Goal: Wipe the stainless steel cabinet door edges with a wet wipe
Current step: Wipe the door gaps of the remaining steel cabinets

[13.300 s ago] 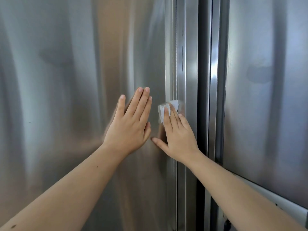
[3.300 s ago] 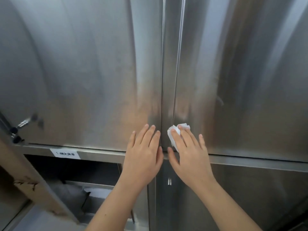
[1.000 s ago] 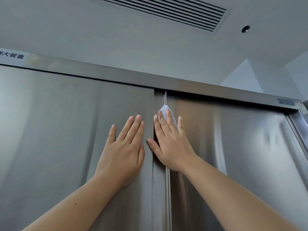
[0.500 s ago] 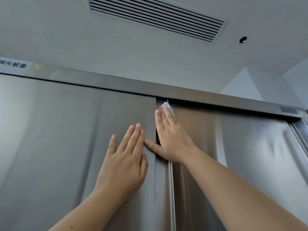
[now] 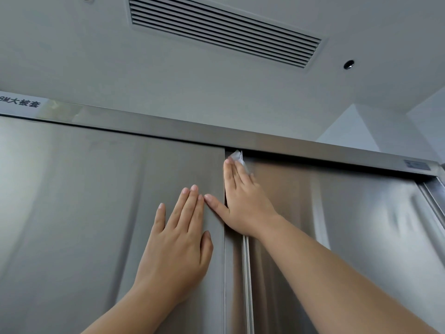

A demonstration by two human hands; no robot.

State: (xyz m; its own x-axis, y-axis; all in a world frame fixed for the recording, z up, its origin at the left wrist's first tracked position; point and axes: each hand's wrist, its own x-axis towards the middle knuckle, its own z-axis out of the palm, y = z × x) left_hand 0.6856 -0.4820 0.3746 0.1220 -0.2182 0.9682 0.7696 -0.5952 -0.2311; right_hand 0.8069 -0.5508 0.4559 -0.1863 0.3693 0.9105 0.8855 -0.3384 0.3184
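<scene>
Two stainless steel cabinet doors fill the lower view, the left door (image 5: 84,213) and the right door (image 5: 349,225), meeting at a vertical seam (image 5: 231,273). My right hand (image 5: 240,203) presses a white wet wipe (image 5: 237,156) with straight fingers against the right door's inner edge, right below the top rail (image 5: 168,127). Most of the wipe is hidden under the fingers. My left hand (image 5: 178,239) lies flat on the left door beside the seam, its fingertips touching my right thumb.
Above the rail is a white ceiling with a long louvred vent (image 5: 224,30) and a small round fitting (image 5: 348,64). A label with printed characters (image 5: 20,102) sits on the rail's left end. A steel frame post (image 5: 433,196) borders the right door.
My right hand has slid the wipe up the door edge until it reaches the top rail. My left hand stays flat on the left door.
</scene>
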